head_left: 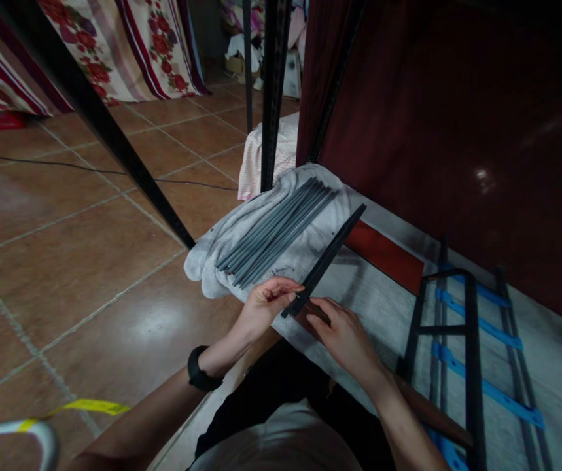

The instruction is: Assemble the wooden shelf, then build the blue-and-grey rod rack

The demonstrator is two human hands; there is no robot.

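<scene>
A slim black bar slants away from me above the light cloth, its near end between my hands. My left hand, with a dark band on the wrist, pinches thumb and fingers together at the bar's near end; a tiny thing at the fingertips is too small to make out. On the other side, my right hand has its fingers curled against the bar. Beside the bar, a bundle of grey rods lies on a grey towel. Small metal pieces lie near the rods' closer ends.
At right stand a black frame and dark rails with blue crosspieces. A red-brown board lies behind the bar. Black uprights rise at the back, another at left. A cable crosses the tiled floor.
</scene>
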